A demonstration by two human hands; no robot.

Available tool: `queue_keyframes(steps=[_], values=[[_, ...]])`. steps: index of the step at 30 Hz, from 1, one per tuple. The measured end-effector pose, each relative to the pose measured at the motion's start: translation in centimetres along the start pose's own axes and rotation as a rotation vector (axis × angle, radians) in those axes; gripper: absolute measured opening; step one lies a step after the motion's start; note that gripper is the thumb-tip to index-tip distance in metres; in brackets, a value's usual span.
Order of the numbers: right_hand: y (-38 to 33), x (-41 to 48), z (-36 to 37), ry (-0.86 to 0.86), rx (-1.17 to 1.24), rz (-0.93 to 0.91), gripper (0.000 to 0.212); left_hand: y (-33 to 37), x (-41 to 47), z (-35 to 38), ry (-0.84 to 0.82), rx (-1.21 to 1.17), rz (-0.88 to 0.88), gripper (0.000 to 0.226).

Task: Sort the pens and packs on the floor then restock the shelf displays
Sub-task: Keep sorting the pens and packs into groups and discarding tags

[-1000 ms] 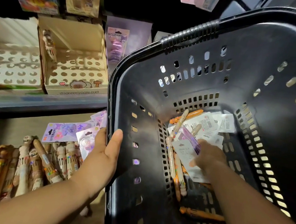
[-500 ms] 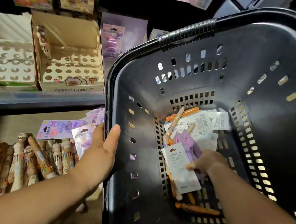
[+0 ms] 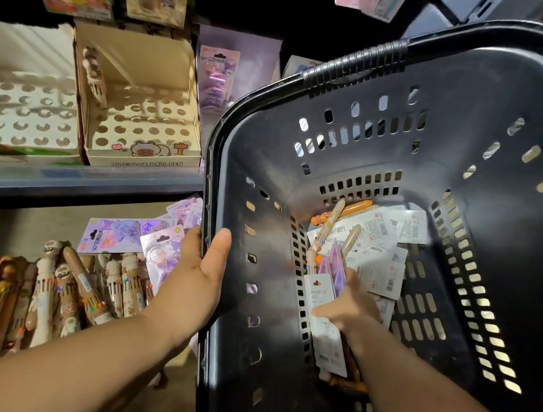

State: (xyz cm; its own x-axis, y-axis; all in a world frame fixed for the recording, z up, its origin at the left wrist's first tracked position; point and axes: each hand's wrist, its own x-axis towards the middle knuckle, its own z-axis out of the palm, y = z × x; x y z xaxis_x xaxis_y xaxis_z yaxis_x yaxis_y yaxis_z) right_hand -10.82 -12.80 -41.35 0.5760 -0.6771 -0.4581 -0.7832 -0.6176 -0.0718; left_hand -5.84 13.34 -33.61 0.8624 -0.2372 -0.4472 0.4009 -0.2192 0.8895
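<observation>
A black plastic basket (image 3: 445,132) is tilted toward me. My left hand (image 3: 198,275) grips its left rim, thumb inside. My right hand (image 3: 350,307) is down inside the basket and holds a bunch of flat packs (image 3: 323,302), white and purple ones. More white packs (image 3: 379,240) and a few pens (image 3: 330,224), orange and beige, lie on the basket bottom. On the floor to the left lies a row of fat multicolour pens (image 3: 44,293), with purple packs (image 3: 121,234) behind them.
A shelf edge (image 3: 76,180) runs across the left. On it stand two cardboard pen displays with round holes (image 3: 142,126), (image 3: 16,113); the right one holds a single pen (image 3: 93,78). Purple packs (image 3: 216,77) and other goods hang or stand further back.
My right hand has gathered packs and drawn them toward me along the basket bottom. The left hand keeps its grip on the rim.
</observation>
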Motion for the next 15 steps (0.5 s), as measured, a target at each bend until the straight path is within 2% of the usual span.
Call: queue_keyframes(steps=[1, 2, 4, 7, 8, 9, 10, 12, 15], values=[[0.1, 0.2, 0.1, -0.008, 0.013, 0.002, 0.084, 0.2, -0.1, 0.0, 0.009, 0.017, 0.013, 0.061], [0.3, 0.4, 0.2, -0.016, 0.042, 0.003, 0.084, 0.3, -0.2, 0.0, 0.004, 0.017, 0.017, 0.064], [0.7, 0.8, 0.1, -0.019, 0.115, 0.004, 0.086, 0.4, -0.2, 0.0, -0.031, -0.019, -0.001, 0.086], [0.8, 1.5, 0.6, 0.05, 0.188, 0.062, 0.043, 0.5, -0.2, -0.2, -0.024, -0.032, -0.027, 0.078], [0.3, 1.0, 0.6, 0.083, 0.206, 0.086, 0.042, 0.4, 0.0, -0.1, -0.031, -0.038, -0.022, 0.091], [-0.1, 0.9, 0.9, 0.119, 0.167, 0.077, 0.053, 0.3, 0.0, 0.0, -0.041, -0.034, -0.008, 0.107], [-0.7, 0.4, 1.0, 0.13, 0.156, 0.075, 0.067, 0.3, 0.1, 0.0, -0.04, -0.028, -0.014, 0.114], [-1.2, 0.3, 1.5, 0.15, 0.127, 0.055, 0.069, 0.4, 0.0, 0.0, -0.023, -0.041, -0.016, 0.098], [-1.1, 0.8, 1.4, 0.16, 0.195, 0.069, 0.049, -0.2, 0.3, 0.1, -0.008, -0.059, 0.005, 0.085]])
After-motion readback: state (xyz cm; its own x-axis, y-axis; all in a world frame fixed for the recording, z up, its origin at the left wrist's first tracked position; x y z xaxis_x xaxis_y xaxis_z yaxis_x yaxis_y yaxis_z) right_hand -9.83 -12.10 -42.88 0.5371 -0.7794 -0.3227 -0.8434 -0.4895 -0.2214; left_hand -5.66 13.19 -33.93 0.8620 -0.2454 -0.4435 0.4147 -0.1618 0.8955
